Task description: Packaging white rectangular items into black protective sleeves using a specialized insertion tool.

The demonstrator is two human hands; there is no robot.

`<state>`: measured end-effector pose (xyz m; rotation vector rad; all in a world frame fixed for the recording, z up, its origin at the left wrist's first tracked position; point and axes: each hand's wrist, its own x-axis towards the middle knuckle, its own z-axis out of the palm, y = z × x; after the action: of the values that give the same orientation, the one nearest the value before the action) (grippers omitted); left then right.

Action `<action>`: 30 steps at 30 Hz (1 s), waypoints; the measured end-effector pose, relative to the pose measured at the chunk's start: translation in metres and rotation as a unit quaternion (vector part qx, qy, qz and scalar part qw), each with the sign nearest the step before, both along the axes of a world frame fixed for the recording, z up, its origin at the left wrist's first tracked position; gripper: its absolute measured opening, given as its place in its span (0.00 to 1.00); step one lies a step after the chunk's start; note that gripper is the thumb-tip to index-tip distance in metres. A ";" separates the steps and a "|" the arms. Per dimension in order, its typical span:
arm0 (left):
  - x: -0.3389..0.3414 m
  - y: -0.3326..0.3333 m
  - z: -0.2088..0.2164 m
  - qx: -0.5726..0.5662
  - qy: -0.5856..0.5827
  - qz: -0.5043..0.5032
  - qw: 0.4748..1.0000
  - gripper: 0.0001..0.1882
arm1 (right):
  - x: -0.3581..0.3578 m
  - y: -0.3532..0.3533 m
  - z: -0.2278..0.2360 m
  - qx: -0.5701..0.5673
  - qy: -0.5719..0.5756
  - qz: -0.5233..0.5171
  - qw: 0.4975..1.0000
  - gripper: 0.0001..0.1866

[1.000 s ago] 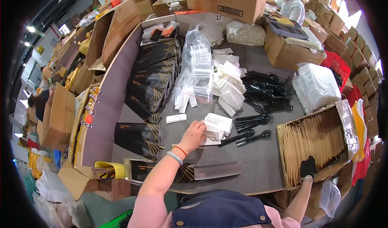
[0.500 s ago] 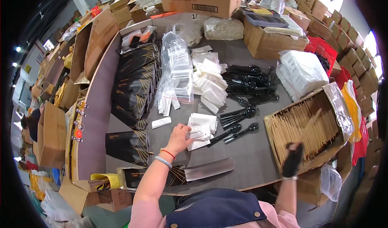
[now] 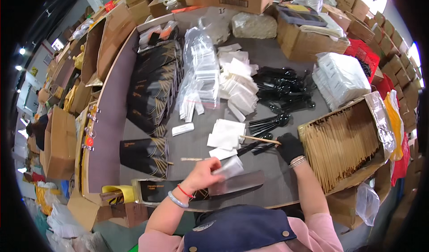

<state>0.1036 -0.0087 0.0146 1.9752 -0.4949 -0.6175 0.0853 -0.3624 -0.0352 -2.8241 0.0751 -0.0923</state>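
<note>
My left hand [image 3: 202, 177] pinches a small white packet [image 3: 231, 167], blurred by motion. Below that packet lies a black printed sleeve [image 3: 161, 191], its right end a pale silvery flap [image 3: 250, 181]. My right hand [image 3: 291, 148], in a black glove, grips a thin wooden stick [image 3: 260, 139] that points left over the black plastic spoons [image 3: 263, 148]. White folded napkins [image 3: 225, 134] are piled just beyond my left hand. Another thin light stick [image 3: 194, 159] lies by my left fingers. The open carton [image 3: 301, 133] on the right is packed with rows of wooden sticks [image 3: 342, 147].
Stacked black sleeves [image 3: 149, 87] fill the table's left side, beside a clear bag of white packets [image 3: 199, 73]. Loose white packets [image 3: 237, 82] and bundled black spoons [image 3: 283, 89] lie behind. A wrapped white stack [image 3: 342, 80] and cardboard boxes [image 3: 308, 42] line the right and back edges.
My left hand has moved toward me from the napkin pile, bringing a white packet over the sleeve. My right hand has swung left from the carton with a wooden stick.
</note>
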 end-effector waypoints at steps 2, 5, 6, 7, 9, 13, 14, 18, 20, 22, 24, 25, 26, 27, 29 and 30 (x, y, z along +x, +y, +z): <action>-0.024 0.001 0.006 0.111 -0.104 -0.060 0.987 0.14 | 0.002 -0.004 0.004 -0.001 -0.015 0.056 0.998 0.08; -0.051 0.001 -0.003 0.140 -0.273 -0.046 0.951 0.19 | -0.004 -0.007 0.009 -0.032 -0.045 0.069 0.996 0.05; -0.060 0.000 -0.002 0.136 -0.332 -0.010 0.933 0.21 | -0.006 -0.009 0.007 -0.048 -0.059 0.075 0.994 0.05; -0.074 0.002 -0.006 0.167 -0.347 -0.037 0.922 0.24 | -0.008 -0.008 0.007 -0.061 -0.082 0.076 0.992 0.03; -0.092 0.006 -0.005 0.210 -0.350 -0.064 0.911 0.25 | -0.015 0.009 0.029 0.006 -0.077 0.081 0.994 0.03; -0.107 0.016 -0.005 0.264 -0.359 -0.104 0.889 0.30 | -0.035 0.067 0.044 0.193 0.096 0.196 0.957 0.08; -0.105 0.014 -0.005 0.255 -0.366 -0.104 0.889 0.30 | -0.035 0.082 0.039 0.161 0.184 0.206 0.947 0.12; -0.103 0.014 -0.004 0.242 -0.401 -0.071 0.881 0.31 | -0.042 0.110 0.018 0.135 0.171 0.191 0.957 0.14; -0.102 0.016 -0.007 0.322 -0.402 -0.087 0.853 0.31 | -0.044 0.111 0.021 0.135 0.148 0.192 0.961 0.14; -0.104 0.022 -0.003 0.319 -0.374 -0.073 0.868 0.31 | -0.049 0.107 0.034 0.136 0.126 0.190 0.964 0.15; -0.108 0.032 0.000 0.318 -0.344 -0.061 0.882 0.31 | -0.056 0.098 0.049 0.140 0.069 0.167 0.973 0.19; -0.108 0.036 0.002 0.316 -0.340 -0.046 0.884 0.31 | -0.062 0.090 0.046 0.120 0.074 0.180 0.974 0.22; -0.108 0.040 0.003 0.315 -0.337 -0.031 0.887 0.31 | -0.066 0.086 0.042 0.119 0.075 0.180 0.974 0.22; -0.108 0.045 -0.002 0.299 -0.342 -0.030 0.890 0.33 | -0.068 0.084 0.039 0.107 0.049 0.211 0.970 0.22; -0.104 0.047 0.002 0.278 -0.332 -0.003 0.901 0.35 | -0.069 0.085 0.037 0.079 0.035 0.247 0.965 0.22; -0.101 0.047 0.005 0.255 -0.324 0.024 0.911 0.36 | -0.070 0.085 0.033 0.080 0.036 0.248 0.965 0.22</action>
<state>0.0031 0.0383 0.0200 2.6914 -0.7313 -0.0233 0.0149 -0.2773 -0.0022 -2.5958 -0.5782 0.1247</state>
